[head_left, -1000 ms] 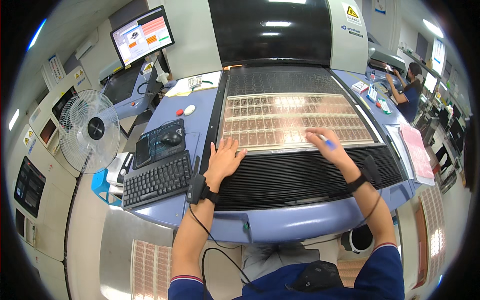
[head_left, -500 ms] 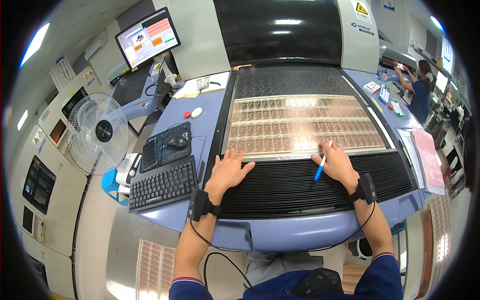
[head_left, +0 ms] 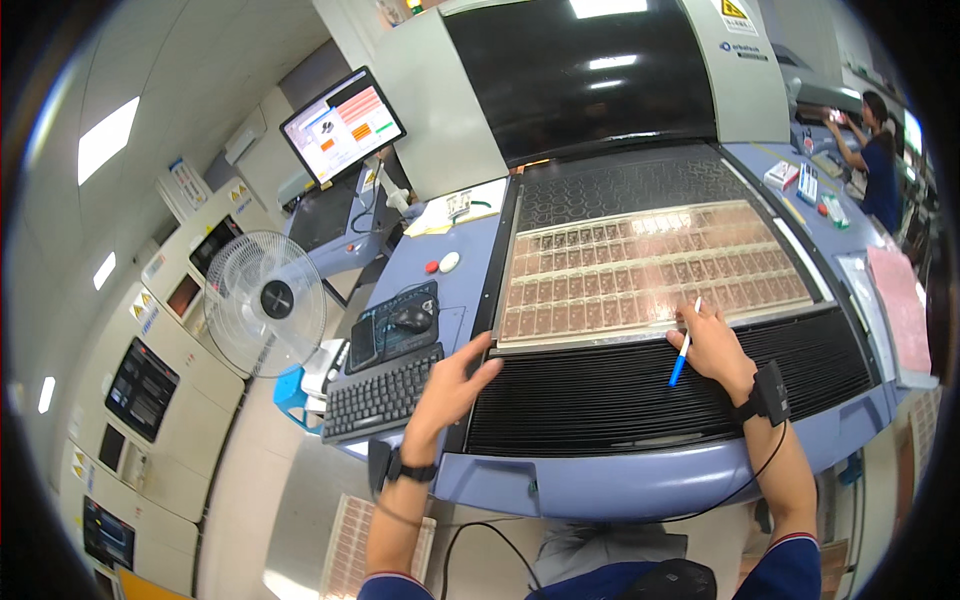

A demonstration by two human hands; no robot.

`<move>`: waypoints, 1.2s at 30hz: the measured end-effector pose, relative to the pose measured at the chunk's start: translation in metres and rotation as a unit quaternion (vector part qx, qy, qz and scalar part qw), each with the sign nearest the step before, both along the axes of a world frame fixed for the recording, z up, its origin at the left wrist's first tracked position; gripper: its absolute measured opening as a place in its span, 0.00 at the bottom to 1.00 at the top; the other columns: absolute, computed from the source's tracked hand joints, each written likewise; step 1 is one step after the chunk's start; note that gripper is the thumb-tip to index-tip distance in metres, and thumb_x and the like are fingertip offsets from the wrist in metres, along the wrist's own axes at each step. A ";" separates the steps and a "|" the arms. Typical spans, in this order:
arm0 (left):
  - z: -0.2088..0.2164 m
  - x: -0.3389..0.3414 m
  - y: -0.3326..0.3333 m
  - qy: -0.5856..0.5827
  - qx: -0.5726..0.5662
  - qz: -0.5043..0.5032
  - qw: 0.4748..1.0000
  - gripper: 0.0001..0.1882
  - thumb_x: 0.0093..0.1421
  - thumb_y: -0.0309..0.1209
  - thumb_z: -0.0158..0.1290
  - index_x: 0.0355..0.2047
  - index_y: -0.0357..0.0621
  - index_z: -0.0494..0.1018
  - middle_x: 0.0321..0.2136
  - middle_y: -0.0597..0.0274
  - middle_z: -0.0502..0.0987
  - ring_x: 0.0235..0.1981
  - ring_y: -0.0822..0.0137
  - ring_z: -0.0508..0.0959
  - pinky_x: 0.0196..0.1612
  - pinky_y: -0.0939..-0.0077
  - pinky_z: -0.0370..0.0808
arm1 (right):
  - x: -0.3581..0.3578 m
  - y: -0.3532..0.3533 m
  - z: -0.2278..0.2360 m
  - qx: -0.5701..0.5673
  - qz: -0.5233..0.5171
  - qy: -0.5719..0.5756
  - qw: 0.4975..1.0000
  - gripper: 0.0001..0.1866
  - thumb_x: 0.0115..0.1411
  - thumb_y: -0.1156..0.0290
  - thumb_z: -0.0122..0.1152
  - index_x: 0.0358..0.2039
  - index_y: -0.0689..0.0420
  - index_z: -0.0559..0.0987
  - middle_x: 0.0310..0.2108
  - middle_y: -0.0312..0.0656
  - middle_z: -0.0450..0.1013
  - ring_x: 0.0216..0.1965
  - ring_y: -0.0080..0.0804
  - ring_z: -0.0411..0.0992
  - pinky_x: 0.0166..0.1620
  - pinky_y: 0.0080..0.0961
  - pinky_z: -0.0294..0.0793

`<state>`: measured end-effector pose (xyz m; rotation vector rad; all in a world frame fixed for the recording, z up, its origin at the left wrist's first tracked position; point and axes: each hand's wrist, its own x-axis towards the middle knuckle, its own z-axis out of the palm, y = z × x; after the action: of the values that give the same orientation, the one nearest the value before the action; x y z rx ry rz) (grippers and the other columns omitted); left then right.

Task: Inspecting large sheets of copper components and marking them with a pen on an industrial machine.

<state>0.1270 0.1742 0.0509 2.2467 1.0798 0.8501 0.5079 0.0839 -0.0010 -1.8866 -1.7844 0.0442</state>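
A panel of copper-coloured printed circuits in several rows lies flat on the black machine bed. My right hand rests at the panel's near edge. A white marker with a blue end sits between its fingers, the blue end pointing toward me. My left hand is raised between the black keyboard and the bed's left rail. Its thumb and fingers are apart, with nothing in them. In front of the panel stretches a black ribbed bellows cover.
Left of the bed are a mouse, a red button, a white button and a monitor. A fan stands farther left. Pink sheets hang at the right edge. Another person works at the far right.
My left hand has come off the panel's near left edge and shifted left toward the keyboard. The right hand keeps the marker at the near edge. The whole view has swung left.
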 end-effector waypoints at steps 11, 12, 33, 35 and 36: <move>-0.034 -0.151 -0.054 0.183 0.094 0.398 0.894 0.23 0.57 0.37 0.54 0.49 0.32 0.72 0.44 0.41 0.76 0.51 0.49 0.73 0.53 0.63 0.68 | 0.000 0.005 -0.001 -0.018 0.014 -0.002 1.000 0.21 0.61 0.59 0.54 0.42 0.66 0.69 0.36 0.63 0.72 0.52 0.63 0.65 0.59 0.57 0.57; -0.030 -0.145 -0.055 0.167 0.119 0.394 0.896 0.23 0.57 0.37 0.54 0.47 0.31 0.73 0.41 0.40 0.78 0.45 0.49 0.78 0.50 0.65 0.71 | 0.000 0.004 -0.002 -0.005 0.016 0.000 1.000 0.21 0.61 0.59 0.54 0.42 0.66 0.69 0.36 0.62 0.72 0.51 0.62 0.65 0.58 0.57 0.57; -0.025 0.116 0.008 -0.098 0.086 -0.112 0.985 0.12 0.59 0.24 0.54 0.43 0.36 0.76 0.33 0.54 0.82 0.36 0.68 0.81 0.41 0.77 0.75 | -0.055 0.020 0.039 0.113 0.173 0.205 0.957 0.19 0.59 0.65 0.58 0.45 0.67 0.75 0.35 0.59 0.76 0.39 0.54 0.76 0.43 0.37 0.75; -0.036 0.111 0.013 -0.075 0.108 -0.136 0.982 0.12 0.58 0.23 0.54 0.43 0.36 0.76 0.32 0.54 0.82 0.35 0.68 0.82 0.40 0.78 0.75 | -0.055 0.019 0.029 0.114 0.161 0.259 0.946 0.17 0.59 0.69 0.58 0.45 0.67 0.74 0.37 0.58 0.76 0.42 0.50 0.76 0.44 0.35 0.76; -0.034 0.107 0.011 -0.072 0.087 -0.126 0.986 0.12 0.58 0.22 0.54 0.43 0.36 0.76 0.32 0.54 0.82 0.35 0.68 0.82 0.40 0.78 0.75 | -0.058 0.015 0.029 0.104 0.185 0.293 0.932 0.16 0.58 0.71 0.58 0.45 0.67 0.75 0.37 0.57 0.76 0.42 0.48 0.77 0.45 0.34 0.76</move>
<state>0.2336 0.1850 0.0167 2.3576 0.6616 1.0103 0.4495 0.0987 0.0280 -1.1942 -1.6084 0.4842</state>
